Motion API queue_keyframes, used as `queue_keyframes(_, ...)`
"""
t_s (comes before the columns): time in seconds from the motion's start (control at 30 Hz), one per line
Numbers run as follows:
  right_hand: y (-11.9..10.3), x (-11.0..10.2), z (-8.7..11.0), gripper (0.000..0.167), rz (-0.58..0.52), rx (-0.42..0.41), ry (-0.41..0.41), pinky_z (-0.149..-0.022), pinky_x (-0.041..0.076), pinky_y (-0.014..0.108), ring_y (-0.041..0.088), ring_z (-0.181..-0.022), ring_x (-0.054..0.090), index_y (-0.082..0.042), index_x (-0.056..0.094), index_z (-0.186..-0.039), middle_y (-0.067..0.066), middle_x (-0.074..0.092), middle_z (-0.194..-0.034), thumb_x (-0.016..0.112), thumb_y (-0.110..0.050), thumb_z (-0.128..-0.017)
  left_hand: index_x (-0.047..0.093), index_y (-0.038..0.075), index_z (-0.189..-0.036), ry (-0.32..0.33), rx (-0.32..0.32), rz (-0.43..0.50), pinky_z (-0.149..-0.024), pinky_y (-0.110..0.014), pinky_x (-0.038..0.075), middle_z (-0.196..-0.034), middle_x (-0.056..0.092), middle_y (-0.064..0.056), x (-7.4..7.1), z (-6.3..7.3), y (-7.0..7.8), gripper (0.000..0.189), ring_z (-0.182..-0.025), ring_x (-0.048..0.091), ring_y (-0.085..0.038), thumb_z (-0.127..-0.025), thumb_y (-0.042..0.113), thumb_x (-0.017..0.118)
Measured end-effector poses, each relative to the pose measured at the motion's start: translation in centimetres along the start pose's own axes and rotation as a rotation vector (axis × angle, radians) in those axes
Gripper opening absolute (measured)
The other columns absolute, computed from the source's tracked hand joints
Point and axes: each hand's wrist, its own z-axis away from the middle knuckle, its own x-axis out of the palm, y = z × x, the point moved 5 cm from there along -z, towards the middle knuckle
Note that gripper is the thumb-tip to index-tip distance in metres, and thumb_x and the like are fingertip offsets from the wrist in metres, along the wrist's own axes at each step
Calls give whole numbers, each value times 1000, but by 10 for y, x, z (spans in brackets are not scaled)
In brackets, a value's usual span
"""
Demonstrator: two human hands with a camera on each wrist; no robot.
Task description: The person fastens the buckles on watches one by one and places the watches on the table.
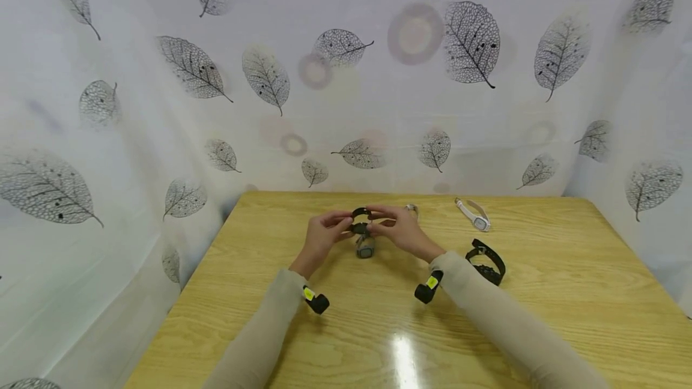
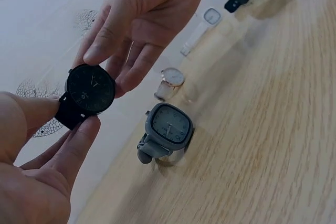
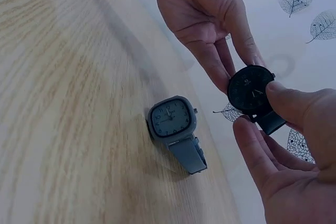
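Both forearms, in pale sleeves [image 1: 476, 302], reached forward over a wooden table [image 1: 335, 341] and angled inward until the hands came close together above its far half. The left hand [image 1: 324, 236] grasped one side of a round-faced black watch [image 3: 252, 88] between thumb and fingers, while the right hand [image 1: 402, 230] pinched the opposite side, its thumb at the edge of the case. The watch was held raised off the tabletop, its dial turned back toward the wrists. Near the hands, a gray watch [image 2: 169, 125] with a rounded-square face rested on the wood. A gold-rimmed watch [image 2: 173, 76] lay beyond the right hand, a white watch [image 1: 480, 223] farther right, and a larger black watch [image 1: 489, 272] beside the right forearm, before a leaf-print curtain [image 1: 357, 107]
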Motion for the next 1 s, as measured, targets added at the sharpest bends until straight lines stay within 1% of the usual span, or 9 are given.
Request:
queue_keyframes(0.13,1,0,-4,54,30,41,-16,-95,57,47,36,-116,68,-8,53,-150,26,56,-143,70,-16,-100,66,-12,-124,-6,-40,30,-90,-39,60,-130,56,-41,-2,-1,0,29,-98,74,-22,-99,1,67)
queue_keyframes(0.2,1,0,-5,55,37,46,-25,-95,57,48,36,-116,68,-7,52,-151,26,56,-143,70,-17,-100,65,-12,-126,-23,-52,34,-91,-40,59,-132,55,-42,-3,-2,0,30,-100,74,-23,-100,2,66)
queue_keyframes(0.23,-4,1,-5,55,43,51,-32,-96,57,50,37,-116,67,-5,51,-151,27,56,-143,69,-16,-100,65,-11,-127,-33,-59,34,-92,-40,59,-133,54,-42,-3,-2,0,31,-100,74,-23,-99,2,67)
queue_keyframes(0.3,-3,1,-8,55,46,57,-40,-96,56,52,38,-117,67,-6,50,-151,27,56,-143,69,-17,-101,64,-10,-130,-45,-74,24,-93,-39,59,-134,55,-40,-5,-4,-1,32,-102,73,-24,-99,1,66)
queue_keyframes(0.4,-2,-1,-16,56,41,69,-52,-97,56,52,38,-117,67,-4,49,-152,26,55,-144,68,-17,-101,63,-8,-132,-56,-83,10,-94,-38,58,-135,57,-37,-7,-11,-2,35,-103,73,-25,-99,0,67)
queue_keyframes(0.53,6,-4,-32,57,-5,84,-72,-97,56,49,38,-118,66,-1,45,-153,27,53,-146,67,-14,-102,61,-8,-134,-45,-91,-2,-93,-38,59,-134,59,-35,-11,-24,-3,37,-102,73,-26,-99,-1,67)
queue_keyframes(0.73,11,-7,-47,56,-45,124,-103,-99,55,52,40,-119,65,-1,43,-155,28,51,-147,64,-8,-103,60,-9,-135,-12,-112,-9,-91,-38,60,-128,63,-32,-14,-41,-6,38,-94,74,-23,-98,-3,66)
queue_keyframes(0.9,16,-7,-55,57,1,132,-112,-96,56,50,41,-117,65,3,42,-154,30,51,-146,64,-7,-103,59,-10,-136,-11,-140,-7,-95,-42,58,-126,64,-31,-16,-46,-11,38,-92,74,-22,-99,-4,64)
queue_keyframes(1.0,21,-7,-61,56,38,132,-116,-95,57,47,40,-116,66,3,43,-153,31,52,-144,65,-8,-102,59,-11,-135,8,-132,-38,-98,-48,55,-126,64,-32,-19,-48,-13,37,-94,74,-26,-99,-4,65)
